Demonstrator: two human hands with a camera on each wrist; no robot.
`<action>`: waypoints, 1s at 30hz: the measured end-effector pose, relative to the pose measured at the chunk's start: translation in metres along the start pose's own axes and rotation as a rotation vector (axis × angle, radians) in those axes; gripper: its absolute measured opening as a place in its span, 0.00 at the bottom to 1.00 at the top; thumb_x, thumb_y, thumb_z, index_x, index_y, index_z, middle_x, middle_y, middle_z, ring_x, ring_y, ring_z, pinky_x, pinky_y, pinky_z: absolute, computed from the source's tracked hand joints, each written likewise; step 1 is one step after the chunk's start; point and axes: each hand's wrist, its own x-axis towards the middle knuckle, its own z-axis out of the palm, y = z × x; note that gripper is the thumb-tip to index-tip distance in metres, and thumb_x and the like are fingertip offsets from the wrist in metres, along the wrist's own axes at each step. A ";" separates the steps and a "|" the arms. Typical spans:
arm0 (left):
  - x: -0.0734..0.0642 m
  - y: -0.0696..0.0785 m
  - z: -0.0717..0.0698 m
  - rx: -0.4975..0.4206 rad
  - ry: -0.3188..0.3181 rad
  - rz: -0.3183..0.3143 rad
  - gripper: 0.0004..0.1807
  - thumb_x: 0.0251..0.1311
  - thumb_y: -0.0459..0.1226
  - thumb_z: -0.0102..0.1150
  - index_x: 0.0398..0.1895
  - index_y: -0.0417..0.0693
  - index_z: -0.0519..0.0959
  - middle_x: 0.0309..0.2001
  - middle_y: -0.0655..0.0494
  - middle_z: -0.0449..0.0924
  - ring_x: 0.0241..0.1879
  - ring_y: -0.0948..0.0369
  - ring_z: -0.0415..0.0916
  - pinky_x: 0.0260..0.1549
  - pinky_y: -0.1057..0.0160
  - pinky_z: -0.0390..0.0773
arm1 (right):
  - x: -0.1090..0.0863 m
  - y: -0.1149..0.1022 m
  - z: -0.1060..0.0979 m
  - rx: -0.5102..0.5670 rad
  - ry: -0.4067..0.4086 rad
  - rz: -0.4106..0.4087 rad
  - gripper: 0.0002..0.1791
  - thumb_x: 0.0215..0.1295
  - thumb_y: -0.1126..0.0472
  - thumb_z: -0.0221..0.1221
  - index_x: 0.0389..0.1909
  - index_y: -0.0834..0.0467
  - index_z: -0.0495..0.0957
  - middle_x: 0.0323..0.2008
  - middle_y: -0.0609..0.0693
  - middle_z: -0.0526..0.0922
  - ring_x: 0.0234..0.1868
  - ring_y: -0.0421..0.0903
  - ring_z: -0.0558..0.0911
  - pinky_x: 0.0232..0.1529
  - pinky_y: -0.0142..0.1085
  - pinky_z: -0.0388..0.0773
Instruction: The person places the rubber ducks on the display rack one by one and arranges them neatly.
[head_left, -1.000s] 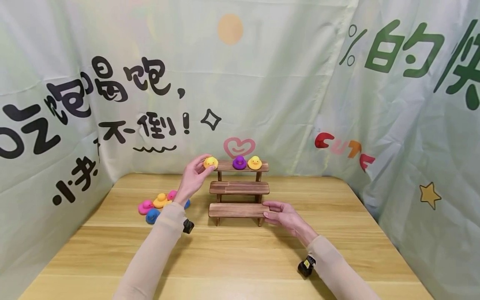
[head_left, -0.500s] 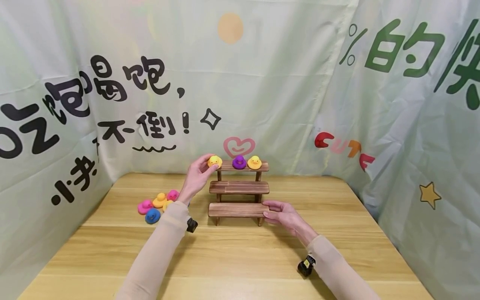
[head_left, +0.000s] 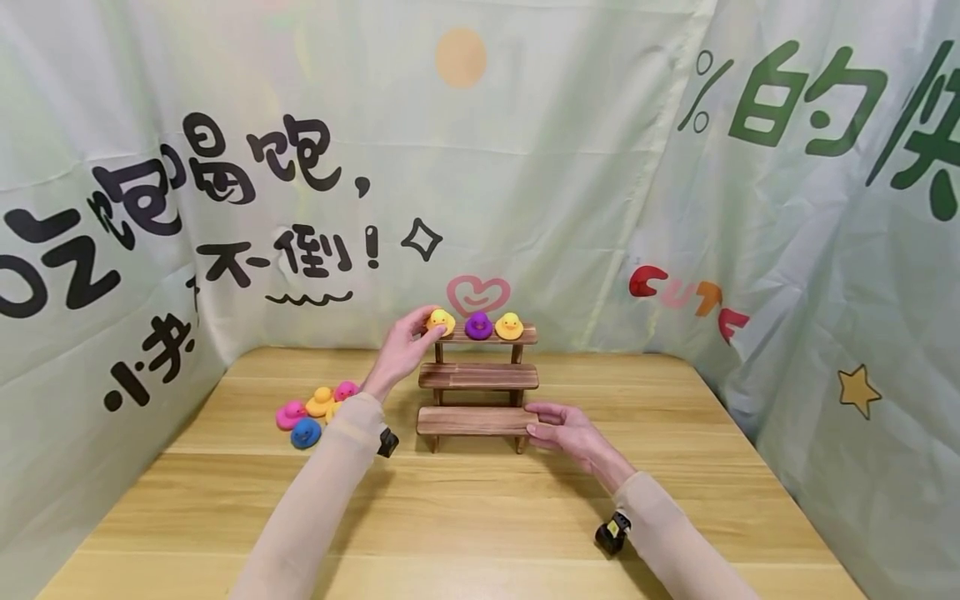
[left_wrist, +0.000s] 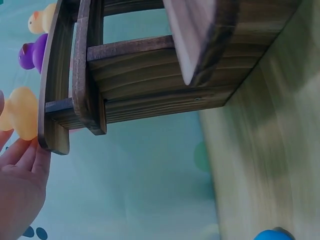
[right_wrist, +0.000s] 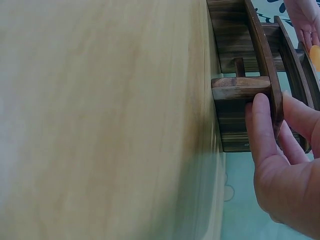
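Note:
At the left end of the top step of a three-tier wooden stand point(head_left: 477, 377), my left hand point(head_left: 403, 346) pinches a yellow rubber duck point(head_left: 441, 323) between thumb and fingers. The left wrist view has this duck point(left_wrist: 24, 114) at the top board's end, with the fingers beneath it. To its right on the same step sit a purple duck point(head_left: 479, 326) and another yellow duck point(head_left: 509, 326). My right hand point(head_left: 573, 435) grips the right end of the lowest step, thumb above and fingers below, as the right wrist view shows on the board point(right_wrist: 265, 65).
Several loose ducks lie on the wooden table point(head_left: 480, 517) to the left, among them a pink duck point(head_left: 291, 414), a blue duck point(head_left: 305, 432) and an orange-yellow duck point(head_left: 320, 402). My left forearm partly hides this group. A printed curtain point(head_left: 555, 192) hangs behind and at both sides.
My left hand has shifted slightly right with the yellow duck, bringing it closer to the purple one along the top step. The right hand and the stand have stayed in place.

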 end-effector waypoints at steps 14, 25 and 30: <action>0.009 -0.001 0.004 0.079 -0.081 -0.012 0.20 0.68 0.43 0.58 0.60 0.48 0.75 0.46 0.51 0.81 0.44 0.56 0.76 0.45 0.59 0.76 | 0.000 0.000 0.000 -0.020 -0.001 0.002 0.28 0.67 0.70 0.58 0.67 0.71 0.65 0.66 0.70 0.67 0.47 0.44 0.84 0.53 0.39 0.81; 0.012 -0.003 0.006 0.095 -0.102 0.005 0.20 0.69 0.41 0.56 0.61 0.44 0.74 0.47 0.47 0.80 0.44 0.54 0.75 0.45 0.59 0.75 | 0.001 0.001 -0.002 0.008 -0.013 -0.007 0.29 0.67 0.70 0.58 0.67 0.72 0.63 0.64 0.69 0.69 0.46 0.42 0.84 0.53 0.37 0.80; 0.011 -0.002 0.006 0.110 -0.111 0.007 0.22 0.70 0.42 0.55 0.63 0.41 0.72 0.48 0.47 0.80 0.44 0.55 0.75 0.46 0.60 0.75 | 0.002 0.002 -0.002 0.015 -0.017 -0.008 0.29 0.67 0.71 0.58 0.67 0.73 0.63 0.64 0.68 0.69 0.46 0.41 0.84 0.52 0.37 0.81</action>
